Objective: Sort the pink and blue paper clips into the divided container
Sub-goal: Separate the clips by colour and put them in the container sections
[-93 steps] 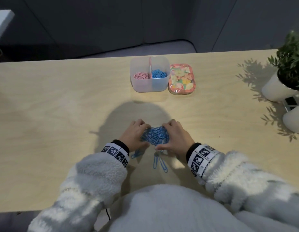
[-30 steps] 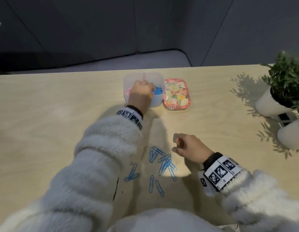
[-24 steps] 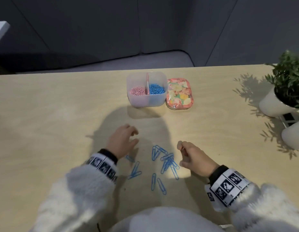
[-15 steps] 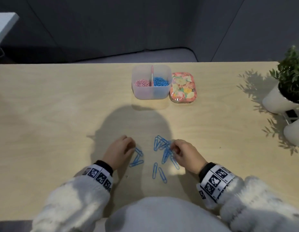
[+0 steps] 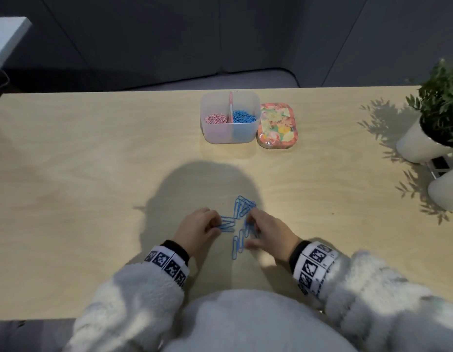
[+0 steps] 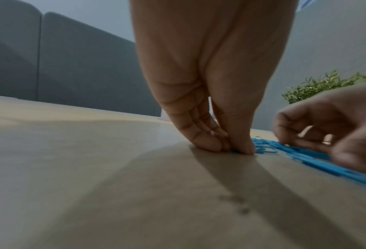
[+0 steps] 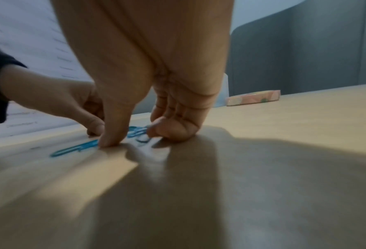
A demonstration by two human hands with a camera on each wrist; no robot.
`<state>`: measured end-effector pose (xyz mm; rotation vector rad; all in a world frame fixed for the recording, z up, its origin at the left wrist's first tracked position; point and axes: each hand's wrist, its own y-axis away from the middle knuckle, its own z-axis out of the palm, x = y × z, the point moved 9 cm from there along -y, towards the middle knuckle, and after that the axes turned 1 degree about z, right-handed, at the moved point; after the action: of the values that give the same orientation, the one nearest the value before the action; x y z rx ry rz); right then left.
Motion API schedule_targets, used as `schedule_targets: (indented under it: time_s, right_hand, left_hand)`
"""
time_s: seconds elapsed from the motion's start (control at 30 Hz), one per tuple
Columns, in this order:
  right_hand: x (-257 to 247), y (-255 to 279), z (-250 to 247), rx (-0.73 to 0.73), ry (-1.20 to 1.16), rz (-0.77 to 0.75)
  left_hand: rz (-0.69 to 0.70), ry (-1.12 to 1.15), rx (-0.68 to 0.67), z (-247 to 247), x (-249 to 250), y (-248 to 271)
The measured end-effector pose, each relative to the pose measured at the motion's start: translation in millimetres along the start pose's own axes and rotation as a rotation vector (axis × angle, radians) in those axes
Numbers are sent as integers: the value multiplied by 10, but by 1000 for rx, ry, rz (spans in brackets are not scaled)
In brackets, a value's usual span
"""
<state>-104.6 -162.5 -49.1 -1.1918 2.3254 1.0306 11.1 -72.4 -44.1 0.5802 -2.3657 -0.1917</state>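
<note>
Several blue paper clips (image 5: 241,212) lie loose on the wooden table between my hands. My left hand (image 5: 216,224) pinches a few of them against the table; in the left wrist view its thumb and fingers (image 6: 231,149) meet on a blue clip (image 6: 263,148). My right hand (image 5: 249,229) curls over the clips on the other side, with its thumb pressing one clip (image 7: 75,148) and bent fingers (image 7: 171,131) on others. The clear divided container (image 5: 230,135) stands further back, with pink clips (image 5: 215,119) in the left half and blue clips (image 5: 243,116) in the right.
A floral lid (image 5: 277,125) lies right beside the container. Two white pots with a green plant (image 5: 423,141) stand at the right edge of the table. Dark grey seating runs behind the far edge.
My left hand came back from the container to the table. Both hands have moved inward onto the loose blue clips, which now lie closer together.
</note>
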Motion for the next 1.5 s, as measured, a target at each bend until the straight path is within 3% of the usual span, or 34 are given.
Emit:
schedule_targets:
  time_s: [0.17, 0.23, 0.33, 0.47, 0.63, 0.87, 1.13, 1.3, 1.5]
  right_hand:
    - [70, -209, -237, 106, -73, -6]
    - [95, -236, -377, 160, 13, -15]
    - [13, -348, -353, 75, 228, -74]
    - [-224, -436, -141, -20, 537, -230]
    - [-256, -403, -168, 40, 346, -228]
    - [-303, -427, -124, 44, 386, -259]
    - [-246, -538, -275, -21, 449, -209]
    - [-168, -641, -648, 36, 214, -169]
    - [-298, -954, -1507, 249, -78, -113]
  left_hand:
    - [-11, -119, 147, -32, 196, -14]
    - [-79, -256, 82, 49, 175, 33]
    - [-154, -425, -26, 207, 157, 25]
    - [-101, -359, -34, 235, 178, -96]
    - [-39, -147, -24, 74, 150, -262]
    - [42, -184, -91, 42, 208, -393]
    - [-15, -226, -128, -2, 192, -494]
    - [-33, -177, -143, -24, 153, -506]
    - [-34, -135, -111, -84, 122, -482]
